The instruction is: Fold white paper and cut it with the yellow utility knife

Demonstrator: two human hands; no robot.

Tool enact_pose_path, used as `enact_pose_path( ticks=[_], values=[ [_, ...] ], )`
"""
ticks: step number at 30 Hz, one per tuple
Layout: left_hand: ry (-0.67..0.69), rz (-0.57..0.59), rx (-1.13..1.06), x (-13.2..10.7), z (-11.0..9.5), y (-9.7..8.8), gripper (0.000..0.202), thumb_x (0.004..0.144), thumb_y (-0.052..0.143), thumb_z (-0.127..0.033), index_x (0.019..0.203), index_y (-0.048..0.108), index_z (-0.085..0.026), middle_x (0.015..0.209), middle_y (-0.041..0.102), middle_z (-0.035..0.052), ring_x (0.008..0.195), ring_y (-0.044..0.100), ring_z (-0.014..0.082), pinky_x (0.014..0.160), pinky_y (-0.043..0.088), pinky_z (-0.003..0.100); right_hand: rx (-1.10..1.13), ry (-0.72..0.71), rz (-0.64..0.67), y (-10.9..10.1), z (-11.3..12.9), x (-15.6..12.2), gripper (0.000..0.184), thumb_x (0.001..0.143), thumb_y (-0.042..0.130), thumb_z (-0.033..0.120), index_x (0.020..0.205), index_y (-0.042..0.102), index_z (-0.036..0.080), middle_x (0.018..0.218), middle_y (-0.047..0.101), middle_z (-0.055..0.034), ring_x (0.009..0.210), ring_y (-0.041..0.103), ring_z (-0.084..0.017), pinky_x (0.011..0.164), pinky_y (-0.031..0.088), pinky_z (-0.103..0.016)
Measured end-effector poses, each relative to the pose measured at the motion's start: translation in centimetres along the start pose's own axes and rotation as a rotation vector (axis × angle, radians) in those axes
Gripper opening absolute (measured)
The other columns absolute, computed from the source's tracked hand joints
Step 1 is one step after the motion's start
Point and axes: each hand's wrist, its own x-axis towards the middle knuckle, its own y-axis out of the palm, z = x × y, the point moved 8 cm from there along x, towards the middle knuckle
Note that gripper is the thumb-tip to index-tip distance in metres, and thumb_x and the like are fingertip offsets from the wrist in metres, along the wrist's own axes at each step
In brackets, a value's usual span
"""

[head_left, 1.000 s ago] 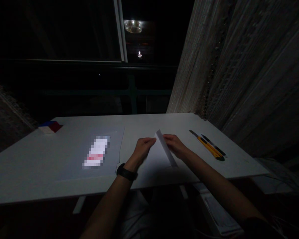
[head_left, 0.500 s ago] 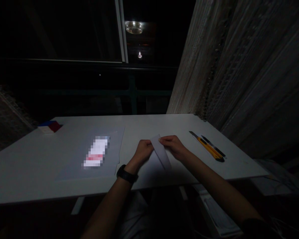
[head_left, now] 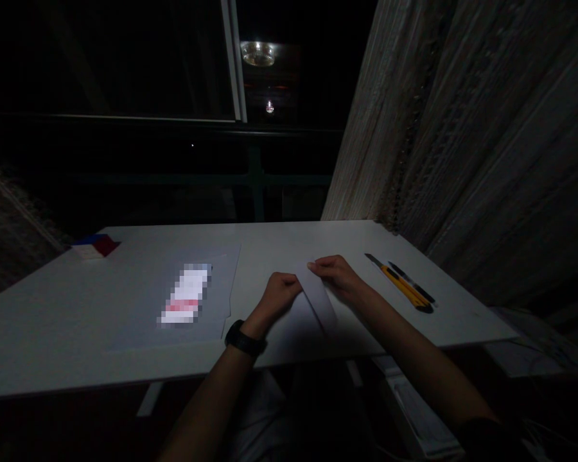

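A folded piece of white paper (head_left: 318, 300) is held between my two hands above the near middle of the white table. My left hand (head_left: 278, 296), below a black wristwatch (head_left: 245, 338), pinches its left edge near the top. With thumb and fingers, my right hand (head_left: 336, 274) grips the upper right part. The paper slants down to the right, and a dark gap shows along its lower left edge. Exactly how many layers it has, I cannot tell.
On the left, a phone (head_left: 187, 295) with a blurred bright screen lies on white sheets (head_left: 221, 282). A puzzle cube (head_left: 95, 246) sits at the far left. A yellow utility knife (head_left: 404, 289) and a black pen (head_left: 414, 284) lie on the table (head_left: 289, 237) at right, near a curtain (head_left: 366, 141).
The paper has opened out slightly, its lower end shifting right. My right hand has risen a little, and my left hand has moved slightly right along the paper's edge.
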Motion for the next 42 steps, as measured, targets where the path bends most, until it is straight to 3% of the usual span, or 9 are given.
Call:
enact_pose_path(
  ticks=[4,14,21,24,28,32,34,38,42],
  values=[
    [0.001,-0.043,0.010,-0.1,-0.1,-0.4,0.035,0.069,0.063,-0.043,0.056,0.066,-0.011,0.051,0.046,-0.0021,0.054,0.040,0.0100,0.051,0.033,0.022,0.061,0.011,0.030,0.3,-0.1,0.0,0.024,0.057,0.080,0.035,0.062,0.070,0.013,0.061,0.063,-0.0019,0.060,0.053,-0.012,0.062,0.039,-0.027],
    [-0.001,-0.066,0.037,-0.1,-0.2,-0.6,0.036,0.069,0.063,-0.044,0.054,0.066,-0.012,0.049,0.048,-0.0027,0.052,0.043,0.0104,0.051,0.034,0.021,-0.021,-0.049,-0.072,0.7,1.1,-0.3,0.032,0.055,0.080,0.038,0.046,0.058,0.016,0.046,0.048,0.0038,0.047,0.041,-0.008,0.050,0.029,-0.025],
    [-0.117,-0.094,-0.220,0.4,1.0,-1.1,0.059,0.075,0.050,-0.064,0.065,0.068,-0.009,0.057,0.058,0.0048,0.054,0.049,0.0129,0.054,0.038,0.025,0.116,-0.029,-0.326,-1.2,1.1,0.5,0.030,0.047,0.083,0.034,0.050,0.060,0.016,0.053,0.057,-0.0005,0.051,0.048,-0.011,0.049,0.037,-0.026],
    [-0.136,-0.089,-0.077,0.1,0.6,-1.1,0.051,0.069,0.061,-0.059,0.069,0.071,-0.009,0.059,0.060,0.0046,0.053,0.047,0.0116,0.050,0.034,0.024,0.132,0.013,-0.390,-1.8,0.6,0.8,0.031,0.047,0.083,0.034,0.050,0.058,0.016,0.051,0.056,0.0001,0.047,0.048,-0.011,0.046,0.037,-0.026],
    [-0.131,-0.164,0.032,-0.1,0.6,-1.8,0.040,0.062,0.071,-0.050,0.062,0.070,-0.010,0.054,0.057,0.0018,0.050,0.044,0.0101,0.048,0.030,0.023,0.088,0.068,-0.290,-1.3,-0.1,1.0,0.032,0.054,0.080,0.040,0.054,0.059,0.016,0.052,0.058,0.0005,0.046,0.050,-0.011,0.047,0.039,-0.025],
    [-0.155,-0.277,-0.068,-0.2,1.3,-2.9,0.039,0.059,0.073,-0.048,0.063,0.070,-0.010,0.059,0.061,0.0032,0.053,0.049,0.0118,0.050,0.034,0.024,-0.018,0.205,-0.083,-0.5,-1.5,0.1,0.037,0.060,0.076,0.048,0.064,0.067,0.013,0.060,0.064,-0.0032,0.052,0.056,-0.012,0.052,0.042,-0.025],
    [-0.171,-0.295,-0.123,-0.2,1.6,-3.1,0.038,0.057,0.075,-0.048,0.061,0.069,-0.011,0.057,0.061,0.0034,0.053,0.050,0.0126,0.051,0.036,0.024,-0.073,0.226,-0.012,-0.3,-1.9,-0.5,0.038,0.058,0.077,0.048,0.060,0.066,0.012,0.058,0.064,-0.0039,0.052,0.055,-0.012,0.052,0.041,-0.025],
    [-0.186,-0.269,-0.186,-0.1,1.9,-3.0,0.038,0.054,0.077,-0.048,0.058,0.070,-0.011,0.053,0.059,0.0031,0.054,0.053,0.0144,0.052,0.038,0.026,-0.145,0.178,0.003,-0.6,-1.9,-1.0,0.037,0.055,0.079,0.046,0.049,0.063,0.012,0.049,0.059,-0.0016,0.046,0.049,-0.010,0.048,0.035,-0.023],
    [-0.191,-0.266,-0.228,0.0,2.1,-2.9,0.038,0.052,0.078,-0.048,0.059,0.070,-0.011,0.054,0.061,0.0042,0.056,0.055,0.0158,0.054,0.040,0.026,-0.168,0.137,0.004,-0.7,-1.8,-0.9,0.037,0.057,0.077,0.048,0.050,0.064,0.014,0.047,0.057,0.0001,0.043,0.044,-0.008,0.045,0.030,-0.023]
  ],
)
